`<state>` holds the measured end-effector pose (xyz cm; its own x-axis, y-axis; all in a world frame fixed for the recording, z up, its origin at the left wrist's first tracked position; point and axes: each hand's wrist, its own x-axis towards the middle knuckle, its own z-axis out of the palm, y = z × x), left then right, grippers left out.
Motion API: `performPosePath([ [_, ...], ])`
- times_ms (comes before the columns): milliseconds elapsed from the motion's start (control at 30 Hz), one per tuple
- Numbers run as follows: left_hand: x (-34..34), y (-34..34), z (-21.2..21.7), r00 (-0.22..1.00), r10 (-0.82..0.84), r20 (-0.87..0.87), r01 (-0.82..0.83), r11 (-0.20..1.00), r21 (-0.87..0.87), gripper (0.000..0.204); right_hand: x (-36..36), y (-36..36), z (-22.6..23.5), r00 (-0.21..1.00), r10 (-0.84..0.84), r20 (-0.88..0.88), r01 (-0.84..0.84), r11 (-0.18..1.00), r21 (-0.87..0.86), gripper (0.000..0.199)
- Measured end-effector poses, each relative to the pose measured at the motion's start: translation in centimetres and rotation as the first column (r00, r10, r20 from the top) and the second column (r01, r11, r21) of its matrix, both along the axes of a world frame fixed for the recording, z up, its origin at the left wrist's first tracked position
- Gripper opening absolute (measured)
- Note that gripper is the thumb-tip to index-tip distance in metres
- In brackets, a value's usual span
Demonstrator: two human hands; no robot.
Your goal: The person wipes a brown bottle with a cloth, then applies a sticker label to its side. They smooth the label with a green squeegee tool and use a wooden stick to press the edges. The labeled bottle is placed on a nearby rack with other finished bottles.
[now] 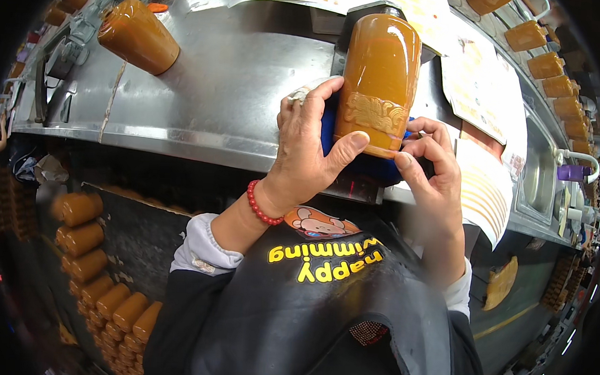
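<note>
A glossy amber-brown bottle (382,63) lies on its side with its neck away from me. An embossed pattern runs across its lower part. Under it is something blue (375,170), mostly hidden. My left hand (309,134) is closed round the bottle's left side, the thumb on its front near the base. Thumb and fingers of my right hand (431,166) are bent together at the bottle's lower right edge. Whether they also pinch something thin there, I cannot tell.
Another brown bottle (139,38) lies on the steel worktop (237,82) at the left. Printed sheets (478,88) cover the right side, near a sink (540,169). Several bottles (114,307) are stacked low at the left; more line the far right (556,87).
</note>
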<state>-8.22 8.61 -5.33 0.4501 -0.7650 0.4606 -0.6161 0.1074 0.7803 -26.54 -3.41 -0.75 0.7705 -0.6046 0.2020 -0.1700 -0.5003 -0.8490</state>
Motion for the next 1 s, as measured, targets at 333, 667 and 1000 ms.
performPosePath([
  [333, -0.1, -0.1, 0.0, 1.000, -0.019, -0.012, 0.019, 1.000, 0.023, 0.075, 0.2, 0.2, 0.0, 1.000, -0.027, 0.009, 0.026, 0.997, 0.071, 0.017],
  [667, 0.5, 1.1, -1.2, 1.000, 0.004, 0.030, 0.003, 0.978, -0.207, 0.050, 0.3, 0.4, 0.1, 0.999, -0.041, -0.003, 0.042, 0.997, 0.059, 0.017],
  [1000, -1.7, 3.6, -2.4, 0.922, 0.104, 0.374, -0.028, 0.979, -0.204, 0.032, 0.3, 0.0, -0.1, 1.000, -0.008, -0.015, 0.008, 1.000, 0.020, 0.018],
])
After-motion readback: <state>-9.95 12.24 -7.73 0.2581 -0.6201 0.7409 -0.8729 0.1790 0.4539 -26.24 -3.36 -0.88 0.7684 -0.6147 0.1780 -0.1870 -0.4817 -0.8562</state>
